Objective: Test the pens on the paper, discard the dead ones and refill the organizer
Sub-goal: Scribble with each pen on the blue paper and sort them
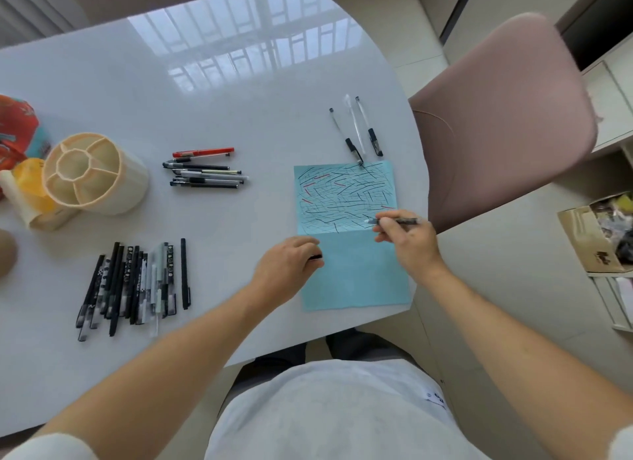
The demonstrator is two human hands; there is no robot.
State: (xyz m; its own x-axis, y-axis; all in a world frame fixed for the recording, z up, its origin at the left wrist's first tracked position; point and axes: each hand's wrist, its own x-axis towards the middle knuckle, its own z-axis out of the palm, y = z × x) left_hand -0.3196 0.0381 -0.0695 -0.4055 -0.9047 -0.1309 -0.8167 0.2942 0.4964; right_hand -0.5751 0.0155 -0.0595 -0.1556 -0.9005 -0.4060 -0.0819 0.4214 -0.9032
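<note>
A light blue paper point(356, 274) lies near the table's front edge, its upper half covered in black and red strokes. My right hand point(406, 240) pinches a pen point(397, 221), its tip on the paper's scribbled part. My left hand point(286, 266) rests on the paper's left edge and holds a small black pen cap point(317, 257). A cream organizer point(92, 175) with several compartments stands empty at the left. Several dark pens point(133, 285) lie in a row at the front left. A second group of pens point(205, 168) lies mid-table. Three pens point(359, 127) lie above the paper.
Orange and yellow packaging point(20, 144) sits at the far left beside the organizer. A pink chair point(507, 117) stands right of the white table point(171, 83). A cardboard box point(596, 240) and shelves are on the floor at the far right.
</note>
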